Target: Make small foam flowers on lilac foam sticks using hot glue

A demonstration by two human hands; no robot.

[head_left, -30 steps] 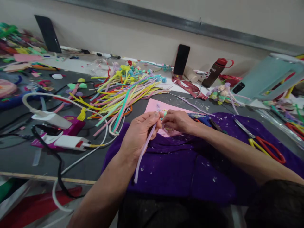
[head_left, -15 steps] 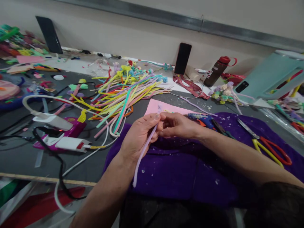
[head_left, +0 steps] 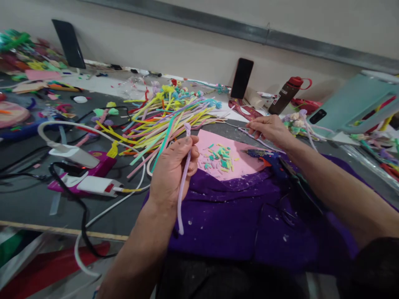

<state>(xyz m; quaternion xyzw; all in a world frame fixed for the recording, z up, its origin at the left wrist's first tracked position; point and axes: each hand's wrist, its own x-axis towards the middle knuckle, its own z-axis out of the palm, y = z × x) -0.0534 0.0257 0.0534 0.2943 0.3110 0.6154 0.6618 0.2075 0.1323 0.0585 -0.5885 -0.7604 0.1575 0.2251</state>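
My left hand [head_left: 172, 168] grips a lilac pipe cleaner [head_left: 182, 187] upright, its looped top just above my thumb and its tail hanging over the purple cloth [head_left: 237, 224]. My right hand [head_left: 270, 129] has reached out to the far side and its fingertips pinch another lilac pipe cleaner [head_left: 258, 142] lying on the grey table beyond the pink sheet [head_left: 240, 160]. Small cut bits in green, yellow and pink [head_left: 218, 157] lie scattered on that sheet. A blue glue gun [head_left: 264, 155] rests under my right forearm.
A heap of coloured pipe cleaners [head_left: 162, 120] lies behind my left hand. A pink glue gun with white cables [head_left: 84, 170] sits left. A black phone [head_left: 241, 78], a brown bottle [head_left: 285, 95], a small flower bunch [head_left: 294, 120] and a teal stool [head_left: 352, 104] stand further back.
My right hand left the pipe cleaner in my left hand and moved away to the right rear. The left hand lifted slightly. The pink sheet with cut bits is uncovered.
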